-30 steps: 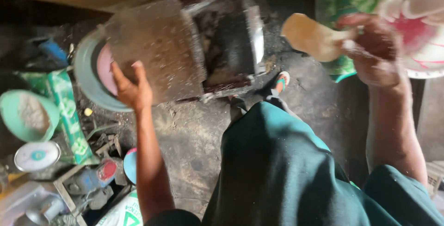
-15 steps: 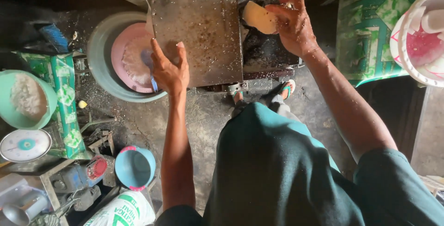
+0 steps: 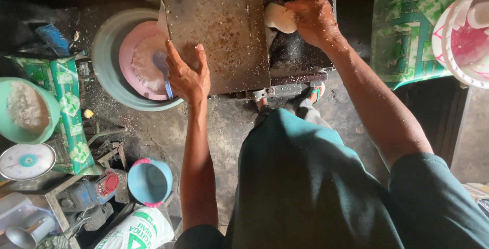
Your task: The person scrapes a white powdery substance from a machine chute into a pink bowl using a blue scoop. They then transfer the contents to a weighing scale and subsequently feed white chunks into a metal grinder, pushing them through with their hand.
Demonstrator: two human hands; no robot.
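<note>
Left hand (image 3: 188, 73): spread open, pressing flat on the low edge of the grey metal plate (image 3: 219, 30), holding nothing. Right hand (image 3: 313, 20): curled shut around a pale lump (image 3: 279, 18), pushing it against the dark rough part of the machine (image 3: 298, 55), just beside the plate.

About the lump: smooth, rounded, creamy white. Looks firm and not heavy, easy for one hand. Maybe damp and a bit slippery, so best held from behind with the whole palm, fingertips kept back from the rough dark part. Likely to break or crumble if squeezed too hard.

About the plate: flat, stiff, dull metal, dotted all over with tiny white and brown crumbs. Looks heavy enough to stay put under a flat palm.

Just left of the plate: big round grey-green basin (image 3: 109, 71), with a pink bowl (image 3: 135, 50) inside, soft white shreds in it and a blue scoop (image 3: 162, 68) on top.

Farther left: green bowl (image 3: 23, 109) full of fluffy white shreds, and a round weighing scale (image 3: 25, 161).

Down on the dirty floor (image 3: 224, 132): small blue bowl (image 3: 148, 182) and a white sack (image 3: 140, 231).

Far right: pink and white plastic basket (image 3: 466, 35), well apart from both hands.
</note>
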